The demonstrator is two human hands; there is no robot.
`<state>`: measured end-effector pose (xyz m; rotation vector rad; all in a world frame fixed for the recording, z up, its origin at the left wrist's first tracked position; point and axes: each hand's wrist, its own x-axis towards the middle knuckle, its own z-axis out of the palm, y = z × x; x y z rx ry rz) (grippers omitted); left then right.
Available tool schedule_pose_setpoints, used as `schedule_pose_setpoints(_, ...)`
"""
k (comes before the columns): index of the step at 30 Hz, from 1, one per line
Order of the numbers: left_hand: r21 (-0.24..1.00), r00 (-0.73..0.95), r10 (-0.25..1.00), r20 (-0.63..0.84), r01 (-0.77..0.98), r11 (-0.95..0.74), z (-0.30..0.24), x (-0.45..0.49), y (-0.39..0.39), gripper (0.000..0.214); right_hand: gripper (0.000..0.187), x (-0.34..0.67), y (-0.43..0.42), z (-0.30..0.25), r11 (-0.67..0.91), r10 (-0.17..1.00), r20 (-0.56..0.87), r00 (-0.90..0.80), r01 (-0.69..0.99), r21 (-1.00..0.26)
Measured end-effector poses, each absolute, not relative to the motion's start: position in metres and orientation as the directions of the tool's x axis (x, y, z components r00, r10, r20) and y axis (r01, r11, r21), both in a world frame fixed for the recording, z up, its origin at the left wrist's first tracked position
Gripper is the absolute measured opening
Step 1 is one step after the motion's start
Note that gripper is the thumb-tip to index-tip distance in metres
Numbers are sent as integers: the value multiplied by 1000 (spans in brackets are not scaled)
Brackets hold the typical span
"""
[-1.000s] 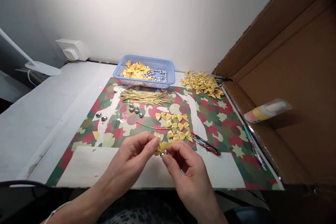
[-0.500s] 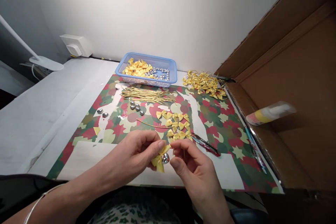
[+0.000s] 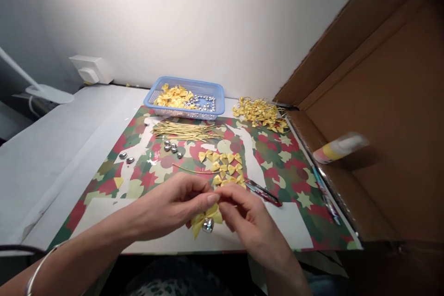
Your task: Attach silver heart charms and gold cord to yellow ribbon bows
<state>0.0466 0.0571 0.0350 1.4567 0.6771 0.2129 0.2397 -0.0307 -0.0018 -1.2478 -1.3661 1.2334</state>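
Observation:
My left hand (image 3: 185,201) pinches a yellow ribbon bow (image 3: 196,225) between thumb and fingers, low over the front of the table. A shiny silver heart-shaped bead (image 3: 207,225) hangs at the bow's middle. My right hand (image 3: 248,217) is closed, its fingertips meeting the left thumb just above the bow; what they pinch is hidden. Just beyond the hands lie rows of small yellow bows (image 3: 224,167) and one loose gold cord (image 3: 194,169). Thread snips (image 3: 263,193) with a red handle lie beyond my right hand.
At the back stands a blue basket (image 3: 150,100) of yellow bows and silver beads. Gold cords (image 3: 185,131) lie before it, with silver beads (image 3: 172,147) nearer. A pile of corded bows (image 3: 260,113) is at back right. A cardboard wall (image 3: 381,101) and bottle (image 3: 342,147) bound the right.
My right fingertips have come up to meet the left ones. The bow has turned, and the silver bead now hangs lower, facing me. The whole view has shifted slightly.

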Motion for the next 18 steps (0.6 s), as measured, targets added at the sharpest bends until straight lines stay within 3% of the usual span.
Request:
schedule_pose_setpoints(4,969,828,503,-247,220,114,33,58,63,47,22,245,-31,3,106,989,79,-124,224,-969)
schedule_pose_setpoints(9,989,653,755,-52,140,-54,19,67,67,36,21,282,-31,7,136,983,177,45,465,-875)
schedule_pose_setpoints(11,981,571,821,-8,163,-103,12,63,68,34,21,311,-20,9,80,969,206,139,609,-789)
schedule_pose_setpoints(14,975,580,814,6,177,-133,0,49,65,30,14,364,12,11,-59,936,245,252,801,-596)
schedule_pose_setpoints(16,971,614,789,-20,200,-130,-9,38,59,32,25,399,38,10,-171,915,257,310,876,-451)
schedule_pose_setpoints(18,971,490,870,-61,232,-62,-21,27,50,32,32,430,63,8,-270,899,257,354,911,-311)
